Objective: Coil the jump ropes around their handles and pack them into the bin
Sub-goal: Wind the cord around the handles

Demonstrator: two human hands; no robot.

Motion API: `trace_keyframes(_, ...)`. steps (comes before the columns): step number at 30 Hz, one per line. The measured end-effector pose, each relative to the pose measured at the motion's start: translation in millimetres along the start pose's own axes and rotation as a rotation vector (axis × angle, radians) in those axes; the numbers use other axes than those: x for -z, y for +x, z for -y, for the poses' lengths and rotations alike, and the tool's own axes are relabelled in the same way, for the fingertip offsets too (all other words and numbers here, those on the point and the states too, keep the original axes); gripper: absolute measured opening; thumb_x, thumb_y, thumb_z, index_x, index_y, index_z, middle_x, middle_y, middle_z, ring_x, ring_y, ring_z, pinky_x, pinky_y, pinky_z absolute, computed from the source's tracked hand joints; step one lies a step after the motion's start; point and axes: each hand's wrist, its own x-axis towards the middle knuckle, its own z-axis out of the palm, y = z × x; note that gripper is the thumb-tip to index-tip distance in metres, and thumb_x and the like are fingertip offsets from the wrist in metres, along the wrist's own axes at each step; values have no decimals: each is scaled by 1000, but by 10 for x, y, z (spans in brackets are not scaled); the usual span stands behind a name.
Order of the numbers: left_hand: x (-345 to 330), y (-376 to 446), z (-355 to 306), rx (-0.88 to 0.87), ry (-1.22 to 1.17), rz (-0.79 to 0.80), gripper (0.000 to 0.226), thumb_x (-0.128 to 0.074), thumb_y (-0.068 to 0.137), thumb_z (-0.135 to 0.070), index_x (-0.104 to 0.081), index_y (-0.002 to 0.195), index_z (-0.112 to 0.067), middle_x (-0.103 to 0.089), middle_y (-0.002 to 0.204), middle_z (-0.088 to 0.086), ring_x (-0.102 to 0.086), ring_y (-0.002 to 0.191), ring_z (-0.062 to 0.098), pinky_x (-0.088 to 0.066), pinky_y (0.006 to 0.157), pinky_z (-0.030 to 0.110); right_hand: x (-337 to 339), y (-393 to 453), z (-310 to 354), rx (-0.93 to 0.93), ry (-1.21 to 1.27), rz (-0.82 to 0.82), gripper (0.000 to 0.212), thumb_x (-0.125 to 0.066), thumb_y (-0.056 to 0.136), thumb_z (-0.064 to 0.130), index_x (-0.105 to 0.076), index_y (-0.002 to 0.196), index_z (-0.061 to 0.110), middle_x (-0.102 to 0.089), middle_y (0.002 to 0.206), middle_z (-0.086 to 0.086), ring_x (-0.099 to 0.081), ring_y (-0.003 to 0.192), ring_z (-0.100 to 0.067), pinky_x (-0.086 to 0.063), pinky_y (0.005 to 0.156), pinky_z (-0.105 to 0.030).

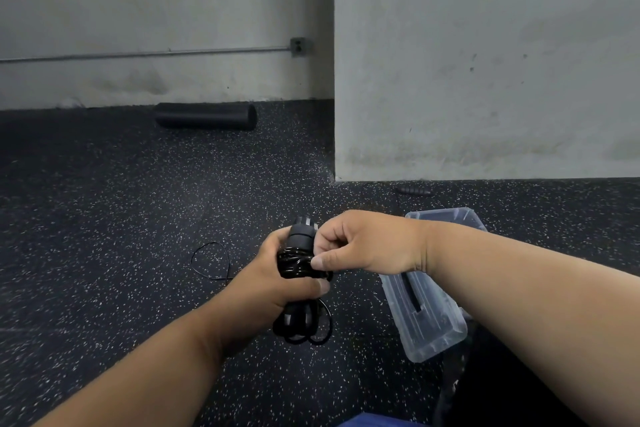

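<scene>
Head view: your left hand point(277, 274) grips the handles point(302, 239), right hand point(360, 246) pinches rope point(298, 265); loosen either and coils spring loose; bin point(436, 322) waits at three o'clock.

I'm seeing a black foam roller point(205, 116) lying on its side against the far grey concrete wall point(138, 10). A metal conduit point(145, 54) is running along that wall w/ an outlet box point(298, 46) at its right end. A wall section point(485, 62) is jutting fwd at right. Dark speckled rubber flooring point(104, 218) is filling the foreground.
</scene>
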Motion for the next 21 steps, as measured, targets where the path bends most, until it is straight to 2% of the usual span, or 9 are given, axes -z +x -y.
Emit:
trace_keyframes(2, -1, -1, 9, 10, -2, 20, 84, -93, 73, -8, -50, 133, -46, -71, 120, 12, -76, 93, 23, -61, 75, 34, 17, 3, -12, -10, -1, 38, 18, -70, 99, 30, -66, 83, 22, -51, 68, 4, -41, 63, -15, -34, 63, -34)
trace_keyframes(4, 23, 6, 23, 14, 4, 19, 87, -93, 66, -15, -50, 136, -46, -71, 119, 12, -76, 91, 22, -61, 74, 34, 32, 7, -24, -7, -2, 49, 14, -72, 98, 32, -70, 87, 23, -55, 73, 2, -44, 67, -16, -36, 67, -36)
trace_keyframes(8, 106, 27, 26, 13, 22, 1, 99, -95, 62, -20, -45, 144, -44, -72, 120, 10, -76, 94, 20, -60, 78, 34, -26, 27, -63, 21, -14, -27, 5, -77, 94, 29, -77, 97, 25, -64, 75, 8, -51, 63, -6, -42, 62, -23)
trace_keyframes(11, 113, 33, 11, 16, 42, 40, 96, -94, 72, -9, -43, 146, -43, -73, 118, 7, -76, 92, 15, -59, 77, 29, -49, 37, -70, 31, -55, -56, 4, -78, 93, 28, -77, 95, 24, -67, 76, 12, -55, 65, -4, -46, 63, -22)
trace_keyframes(14, 68, 22, 24, 50, 67, 99, 94, -92, 69, -11, -44, 142, -46, -77, 115, 5, -75, 94, 15, -60, 79, 31, -10, 9, -56, 17, -119, 61, 7, -77, 95, 26, -74, 98, 20, -68, 80, 11, -57, 69, -4, -48, 69, -25)
trace_keyframes(17, 47, -1, 31, 77, 55, 168, 91, -90, 69, -14, -45, 142, -44, -75, 120, 7, -74, 102, 19, -60, 86, 35, 30, -21, -77, 10, -76, 159, 5, -77, 94, 23, -72, 95, 22, -68, 81, 2, -56, 71, -6, -47, 70, -29)
trace_keyframes(21, 57, 5, -20, 86, -4, 174, 84, -85, 69, -10, -49, 139, -38, -73, 120, 12, -74, 95, 20, -60, 78, 34, -7, -12, -90, 32, 28, 105, 16, -70, 94, 9, -67, 85, 22, -61, 74, 4, -49, 64, -11, -41, 61, -26)
